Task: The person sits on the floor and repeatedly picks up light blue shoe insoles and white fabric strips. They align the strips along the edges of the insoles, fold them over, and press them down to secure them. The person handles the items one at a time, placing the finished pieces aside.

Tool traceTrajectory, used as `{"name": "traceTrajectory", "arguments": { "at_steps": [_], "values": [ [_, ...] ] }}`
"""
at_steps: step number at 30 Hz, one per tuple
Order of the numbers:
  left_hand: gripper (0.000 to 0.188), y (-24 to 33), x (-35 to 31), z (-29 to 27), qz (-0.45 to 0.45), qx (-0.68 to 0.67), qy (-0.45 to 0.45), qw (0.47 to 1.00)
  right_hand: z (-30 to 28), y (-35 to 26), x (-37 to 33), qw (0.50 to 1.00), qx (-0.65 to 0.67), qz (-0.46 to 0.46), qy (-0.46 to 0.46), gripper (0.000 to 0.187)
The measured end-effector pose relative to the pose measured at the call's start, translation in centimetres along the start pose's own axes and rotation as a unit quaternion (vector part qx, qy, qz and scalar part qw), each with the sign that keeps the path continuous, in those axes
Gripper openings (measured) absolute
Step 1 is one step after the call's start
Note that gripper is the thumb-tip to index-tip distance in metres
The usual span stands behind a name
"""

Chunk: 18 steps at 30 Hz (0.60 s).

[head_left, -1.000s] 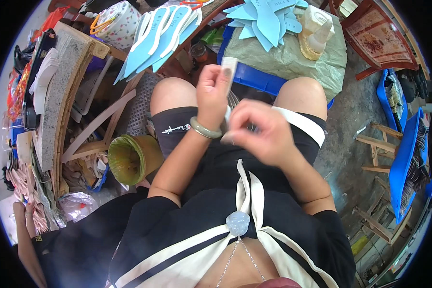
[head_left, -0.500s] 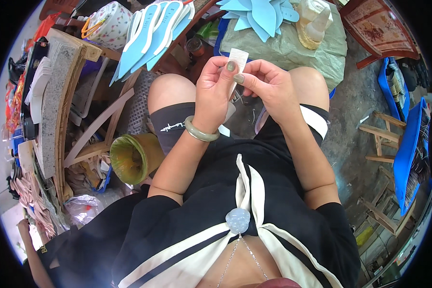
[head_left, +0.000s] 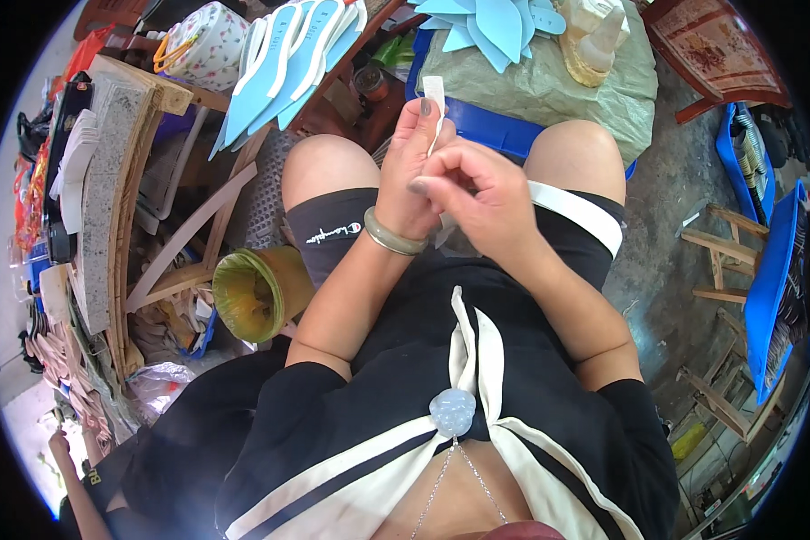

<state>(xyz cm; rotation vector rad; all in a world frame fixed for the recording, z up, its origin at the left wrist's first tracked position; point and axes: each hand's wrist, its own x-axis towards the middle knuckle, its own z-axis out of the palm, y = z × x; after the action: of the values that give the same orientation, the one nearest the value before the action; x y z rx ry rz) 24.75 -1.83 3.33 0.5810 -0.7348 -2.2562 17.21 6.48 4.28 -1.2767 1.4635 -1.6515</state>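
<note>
Over my lap, my left hand (head_left: 405, 184) pinches a narrow white paper strip (head_left: 434, 90) that looks like a folded label sheet. Its upper end stands above the thumb, and a thin edge runs down toward the palm. Close against it, my right hand (head_left: 490, 198) has thumb and forefinger curled together in a pinch. Whatever sits between those right fingertips is too small or hidden to make out. A curved white band (head_left: 576, 211) lies across my right thigh.
Light-blue insole-shaped pieces with white straps (head_left: 288, 63) lie at upper left, more blue pieces (head_left: 495, 31) on a green-covered surface (head_left: 540, 103) ahead. A plastic bottle (head_left: 594, 45) stands there. Left are a lined bin (head_left: 252, 297) and wooden bench (head_left: 121, 180); right, a blue tray (head_left: 774, 315) and stools.
My right hand has drawn back from the strip's upper part, down toward my body and in front of my left palm. The strip has turned more edge-on and stands higher.
</note>
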Motion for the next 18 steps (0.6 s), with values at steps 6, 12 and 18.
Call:
{"name": "traceTrajectory", "arguments": {
  "at_steps": [6, 12, 18],
  "values": [
    [0.018, 0.3, -0.6, -0.4, -0.065, -0.053, -0.069, 0.994, -2.2, -2.2, 1.7, 0.974, 0.163, 0.15, 0.039, 0.01],
    [0.018, 0.0, -1.2, 0.7, -0.003, 0.031, -0.012, 0.999, -1.1, -1.7, 1.3, 0.984, 0.105, 0.108, 0.095, 0.007],
    [0.015, -0.1, -1.9, 1.7, 0.009, 0.019, 0.027, 0.999, -0.8, -0.2, 1.1, 0.99, 0.078, 0.032, 0.109, 0.004]
  ]
}}
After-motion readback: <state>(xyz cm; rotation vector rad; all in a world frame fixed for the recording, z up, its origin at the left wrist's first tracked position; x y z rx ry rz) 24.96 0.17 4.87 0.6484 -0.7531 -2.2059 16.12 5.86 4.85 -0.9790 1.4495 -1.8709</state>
